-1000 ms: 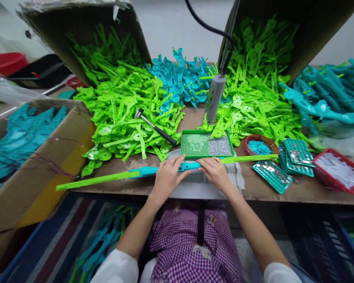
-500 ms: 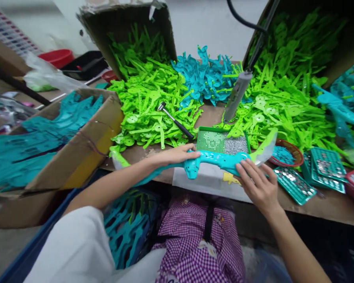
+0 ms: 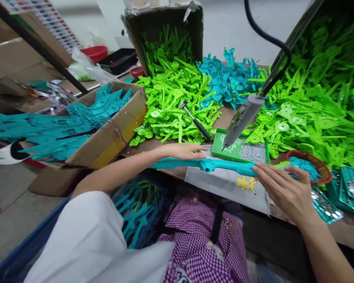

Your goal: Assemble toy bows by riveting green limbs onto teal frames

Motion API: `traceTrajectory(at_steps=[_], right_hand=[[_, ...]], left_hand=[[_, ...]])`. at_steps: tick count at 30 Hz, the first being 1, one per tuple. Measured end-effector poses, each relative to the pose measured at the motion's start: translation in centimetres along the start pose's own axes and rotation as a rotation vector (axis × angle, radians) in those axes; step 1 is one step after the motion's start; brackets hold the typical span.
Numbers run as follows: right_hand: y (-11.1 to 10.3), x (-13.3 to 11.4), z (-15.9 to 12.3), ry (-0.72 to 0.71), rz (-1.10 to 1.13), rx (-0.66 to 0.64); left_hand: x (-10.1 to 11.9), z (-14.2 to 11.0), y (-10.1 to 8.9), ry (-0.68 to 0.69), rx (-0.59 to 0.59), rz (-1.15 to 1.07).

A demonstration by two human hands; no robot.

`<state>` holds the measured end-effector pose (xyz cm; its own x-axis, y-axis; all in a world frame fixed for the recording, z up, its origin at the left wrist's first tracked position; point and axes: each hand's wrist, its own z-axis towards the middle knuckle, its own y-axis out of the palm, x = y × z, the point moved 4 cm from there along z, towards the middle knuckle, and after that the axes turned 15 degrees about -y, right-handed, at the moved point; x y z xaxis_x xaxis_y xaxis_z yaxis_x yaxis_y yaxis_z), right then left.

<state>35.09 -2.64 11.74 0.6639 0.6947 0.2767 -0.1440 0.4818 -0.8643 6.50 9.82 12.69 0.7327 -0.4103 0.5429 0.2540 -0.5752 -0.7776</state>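
A long teal plastic piece point(image 3: 224, 166) lies across a white cloth point(image 3: 224, 184) at the front edge of the workbench. My left hand point(image 3: 185, 151) rests on its left part, fingers curled over it. My right hand point(image 3: 286, 189) holds its right end, fingers spread along it. Just behind the piece sits a green tray point(image 3: 238, 147) of small screws, with a hanging grey electric screwdriver point(image 3: 242, 118) tip-down over it.
Piles of lime-green parts point(image 3: 171, 102) and teal parts point(image 3: 230, 80) cover the bench, with a small hammer point(image 3: 194, 120) on them. A cardboard box point(image 3: 106, 137) of teal parts stands at left. A red bowl point(image 3: 308, 167) and teal trays point(image 3: 348, 190) sit at right.
The view has swung left. The teal piece, previously lifted and turned in both hands, now lies flat along the bench edge, and my right hand has slid out to its right end.
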Motion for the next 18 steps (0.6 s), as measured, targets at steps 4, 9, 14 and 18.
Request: traceTrajectory(at_steps=[4,9,14,18], right_hand=[[-0.2,0.4,0.0,0.027,-0.033,0.014],[0.0,0.4,0.4,0.013,-0.065,0.015],[-0.2,0.4,1.0,-0.035,-0.102,0.057],[-0.1,0.2,1.0,-0.023,-0.11,0.056]], left_hand=[[-2.2,-8.2,-1.8,-0.053,0.38,0.193],[-5.1,-13.3,1.5,-0.101,0.757,0.405],[-5.8,-11.9,2.5,-0.11,0.825,0.413],[-6.0,-11.8,0.8,-0.094,0.763,0.382]])
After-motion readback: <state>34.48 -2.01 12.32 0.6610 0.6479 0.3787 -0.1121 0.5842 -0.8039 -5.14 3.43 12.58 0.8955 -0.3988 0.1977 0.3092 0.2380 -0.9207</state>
